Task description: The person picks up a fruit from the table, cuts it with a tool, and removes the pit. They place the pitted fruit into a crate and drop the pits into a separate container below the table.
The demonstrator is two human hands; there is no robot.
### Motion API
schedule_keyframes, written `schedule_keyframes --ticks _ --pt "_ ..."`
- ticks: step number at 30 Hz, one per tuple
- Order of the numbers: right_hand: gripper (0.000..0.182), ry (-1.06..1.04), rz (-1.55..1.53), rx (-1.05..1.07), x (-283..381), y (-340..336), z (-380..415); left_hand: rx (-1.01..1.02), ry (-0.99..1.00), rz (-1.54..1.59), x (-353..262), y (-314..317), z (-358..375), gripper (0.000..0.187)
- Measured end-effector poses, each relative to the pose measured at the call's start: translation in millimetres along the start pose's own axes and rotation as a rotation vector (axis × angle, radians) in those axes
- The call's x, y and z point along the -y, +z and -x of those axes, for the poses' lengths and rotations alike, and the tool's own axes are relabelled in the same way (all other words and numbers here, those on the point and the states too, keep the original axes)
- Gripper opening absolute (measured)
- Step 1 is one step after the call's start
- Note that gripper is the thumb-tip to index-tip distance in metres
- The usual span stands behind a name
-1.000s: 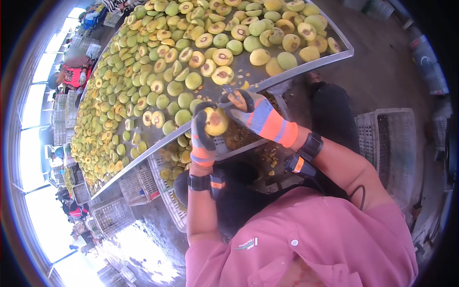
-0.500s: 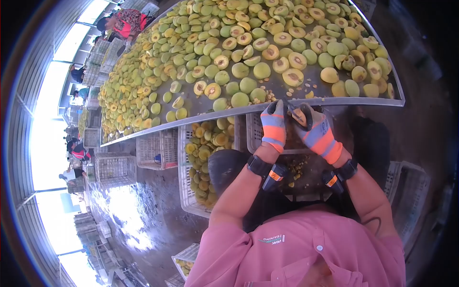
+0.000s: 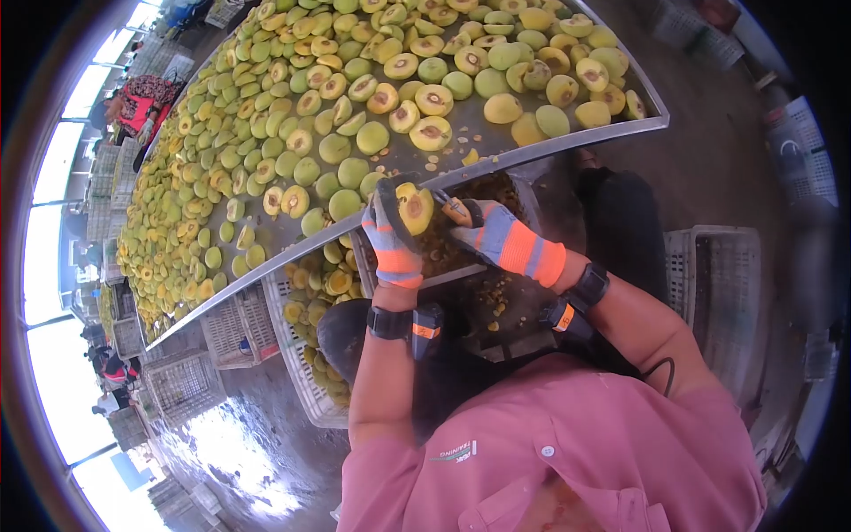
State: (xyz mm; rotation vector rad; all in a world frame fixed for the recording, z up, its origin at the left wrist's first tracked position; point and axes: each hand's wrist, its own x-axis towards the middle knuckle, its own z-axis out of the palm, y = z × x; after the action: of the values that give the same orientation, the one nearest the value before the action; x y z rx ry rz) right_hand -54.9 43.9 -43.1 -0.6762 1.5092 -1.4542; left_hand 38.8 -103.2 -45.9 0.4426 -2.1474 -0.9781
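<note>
My left hand (image 3: 391,235), in a grey and orange striped glove, holds a halved yellow-green fruit (image 3: 414,209) with its cut face showing, just off the table's metal edge (image 3: 496,163). My right hand (image 3: 501,238), gloved the same way, is closed on a small knife with an orange-brown handle (image 3: 456,210). Its blade points toward the fruit half. Beyond the edge, many halved fruits (image 3: 430,133) lie cut side up or down on the table, several with brown centres. Small pit fragments are scattered near the edge.
Below my hands is a crate (image 3: 529,208) with dark scraps. To its left, a white crate (image 3: 297,390) holds fruit halves. Another crate (image 3: 700,232) stands at the right. A person in red (image 3: 137,106) is at the far left, among stacked crates.
The view has shifted, so the table edge slants more. My hands have moved apart slightly, and the fruit half in my left hand now faces up in plain sight.
</note>
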Motion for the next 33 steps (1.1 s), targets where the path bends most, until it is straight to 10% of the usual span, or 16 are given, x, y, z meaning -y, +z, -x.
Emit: schedule_keyframes --ticks 13,20,33 --pt "0.029 0.029 0.096 -0.026 -16.9 7.2 -7.4 -0.027 -0.299 0.368 -33.7 22.5 8.0 0.023" --pt "0.026 -0.297 0.152 -0.039 -2.0 11.3 3.4 0.015 -0.475 0.485 -33.8 11.4 0.2 0.015" --pt "0.017 0.121 0.119 0.269 13.1 5.8 13.6 0.508 -0.607 0.262 -19.4 -10.4 -11.3 0.024"
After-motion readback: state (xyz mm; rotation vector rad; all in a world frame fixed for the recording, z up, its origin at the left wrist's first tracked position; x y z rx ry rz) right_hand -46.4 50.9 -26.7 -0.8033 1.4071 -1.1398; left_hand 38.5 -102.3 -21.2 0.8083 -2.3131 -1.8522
